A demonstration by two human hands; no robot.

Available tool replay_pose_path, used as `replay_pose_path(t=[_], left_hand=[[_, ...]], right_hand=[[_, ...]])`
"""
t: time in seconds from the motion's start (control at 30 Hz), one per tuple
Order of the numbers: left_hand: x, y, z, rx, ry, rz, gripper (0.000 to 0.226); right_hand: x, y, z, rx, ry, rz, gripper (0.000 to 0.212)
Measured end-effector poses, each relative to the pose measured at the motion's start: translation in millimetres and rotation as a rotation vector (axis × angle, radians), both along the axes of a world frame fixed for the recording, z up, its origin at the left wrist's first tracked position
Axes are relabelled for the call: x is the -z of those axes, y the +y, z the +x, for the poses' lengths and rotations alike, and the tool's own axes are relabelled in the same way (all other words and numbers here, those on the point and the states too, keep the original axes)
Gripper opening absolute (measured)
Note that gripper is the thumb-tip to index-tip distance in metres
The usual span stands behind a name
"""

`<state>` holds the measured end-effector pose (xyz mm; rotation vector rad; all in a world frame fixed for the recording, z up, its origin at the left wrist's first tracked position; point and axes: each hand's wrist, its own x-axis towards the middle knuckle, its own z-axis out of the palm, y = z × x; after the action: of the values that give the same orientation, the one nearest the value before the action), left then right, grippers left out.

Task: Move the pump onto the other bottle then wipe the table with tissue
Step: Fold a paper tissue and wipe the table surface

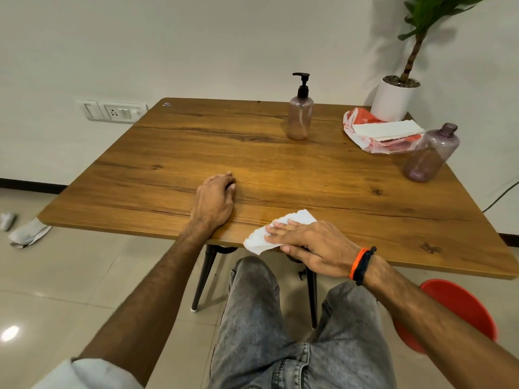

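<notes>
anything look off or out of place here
Two grey cloth items lie crumpled on the floor left of the table; the right bottle stands open with no cap. Nothing else stands out.

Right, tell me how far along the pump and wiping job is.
Done: the pump sits on the far bottle; the other bottle stands open at the right. In hand: the right hand presses a tissue flat at the near edge of the table, the left hand resting beside it. Left: how much of the table is wiped cannot be told.
</notes>
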<state>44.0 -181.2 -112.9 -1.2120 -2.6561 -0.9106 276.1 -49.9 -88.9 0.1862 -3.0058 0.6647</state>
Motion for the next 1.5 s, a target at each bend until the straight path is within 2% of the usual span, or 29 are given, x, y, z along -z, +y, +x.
replay_pose_path(t=[0.1, 0.13, 0.23, 0.33, 0.4, 0.5, 0.6, 0.67, 0.8, 0.93, 1.0, 1.1, 1.2, 1.27, 1.4, 1.5], left_hand=[[-2.3, -0.9, 1.2, 0.002, -0.01, -0.011, 0.033], [-2.7, -1.4, 1.9, 0.006, -0.012, -0.013, 0.033], [-5.3, -1.6, 4.7, -0.001, -0.016, -0.022, 0.033], [-5.4, -1.9, 5.5, -0.011, -0.017, -0.017, 0.034], [-5.6, -2.9, 5.8, -0.007, -0.012, -0.003, 0.033], [-6.7, -3.3, 6.2, -0.007, -0.029, 0.017, 0.032], [-11.0, -2.5, 8.4, -0.026, -0.084, 0.066, 0.033], [-18.7, -2.3, 14.6, -0.055, -0.188, 0.151, 0.034], [-36.4, 4.2, 31.8, 0.006, -0.499, 0.307, 0.035], [-48.8, 20.8, 39.9, 0.056, -0.962, 0.462, 0.054], [-53.1, 26.2, 41.7, 0.024, -1.078, 0.488, 0.048], [-56.2, 28.6, 45.8, 0.012, -1.121, 0.484, 0.033], [-55.6, 28.4, 45.2, -0.01, -1.148, 0.534, 0.034], [-56.1, 27.2, 42.3, 0.003, -1.167, 0.515, 0.039], [-60.2, 25.2, 44.1, 0.057, -1.129, 0.342, 0.042], [-64.1, 24.9, 45.3, 0.01, -1.123, 0.403, 0.04]], right_hand=[[-12.3, -6.5, 7.4, -0.022, -0.036, -0.109, 0.033], [-16.2, -7.5, 8.0, -0.026, -0.059, -0.211, 0.031], [-27.7, -7.4, 2.9, 0.029, -0.087, -0.684, 0.042], [-39.0, -1.2, -10.4, 0.277, -0.087, -1.164, 0.03], [-43.9, 6.0, -21.9, 0.442, -0.088, -1.384, 0.024], [-50.1, 14.5, -38.1, 0.637, -0.105, -1.596, 0.026], [-51.3, 20.6, -50.5, 0.701, -0.154, -1.73, 0.025], [-51.5, 21.9, -56.7, 0.691, -0.161, -1.786, 0.018], [-48.6, 23.2, -66.8, 0.628, -0.108, -1.794, 0.023], [-46.3, 23.9, -75.3, 0.611, -0.041, -1.709, 0.022], [-44.8, 25.6, -78.5, 0.657, -0.021, -1.609, 0.019], [-42.3, 28.9, -79.1, 0.732, 0.004, -1.44, 0.02], [-41.4, 30.0, -77.5, 0.769, 0.046, -1.367, 0.017], [-39.0, 32.4, -78.1, 0.819, 0.096, -1.384, 0.018], [-35.6, 35.2, -77.5, 0.867, 0.122, -1.466, 0.015], [-36.2, 36.3, -69.0, 0.843, 0.122, -1.441, 0.024]])
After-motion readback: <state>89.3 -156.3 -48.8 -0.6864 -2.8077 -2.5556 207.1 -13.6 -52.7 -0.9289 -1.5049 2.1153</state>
